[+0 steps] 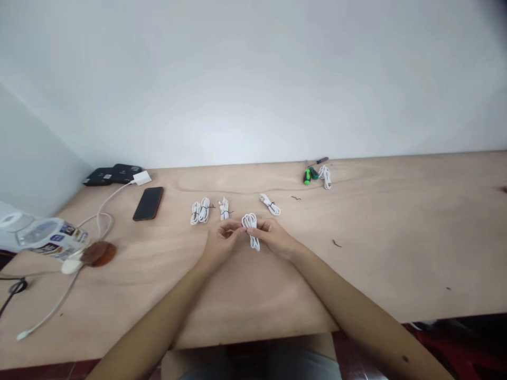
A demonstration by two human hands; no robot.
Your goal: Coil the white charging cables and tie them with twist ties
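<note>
A coiled white cable (253, 241) is held upright between my two hands above the middle of the table. My left hand (224, 237) pinches it from the left at mid-length, thumb and fingertips closed together. From the right, my right hand (275, 237) grips the same coil with its thumb across the front. Whether a tie lies under my fingertips I cannot make out. Just beyond my hands lie more coiled white cables bound with dark twist ties: a pair (200, 211) at the left, one bundle (224, 209) beside them, and another bundle (270, 205) to the right.
Loose dark twist ties (296, 198) lie right of the cables. Screwdrivers (307, 176) and another white cable (326, 177) rest near the wall. A phone (148, 203), black boxes (124, 172), a white charger (141, 178) and a tilted plastic bottle (51, 237) occupy the left side.
</note>
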